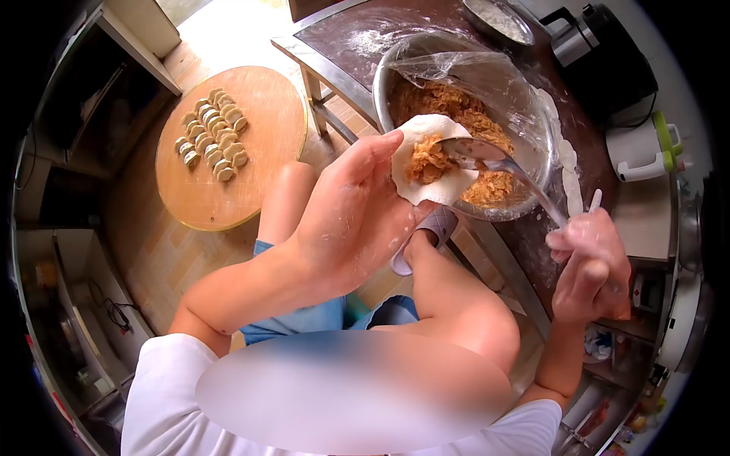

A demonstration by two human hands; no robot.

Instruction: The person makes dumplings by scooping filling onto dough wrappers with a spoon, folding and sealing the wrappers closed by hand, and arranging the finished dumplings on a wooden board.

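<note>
A round white dough wrapper (411,188) rests on the fingers of my left hand (361,205), which is cupped round its near edge. Orange-brown filling (428,159) lies in the middle of the wrapper. My right hand (589,266) is closed round the handle of a metal spoon (525,176), whose bowl touches the filling. Behind the wrapper stands a large metal bowl (386,90) holding more of the same filling (490,125). Clear plastic film (498,76) covers part of that bowl.
Several folded dumplings (215,137) stand in rows on a round wooden board (266,114) at the left. The dark table (334,34) bears flour, a dish of flour (498,19), a strip of white dough pieces (568,163) and a black appliance (601,64). A white-and-green container (642,152) is at the right.
</note>
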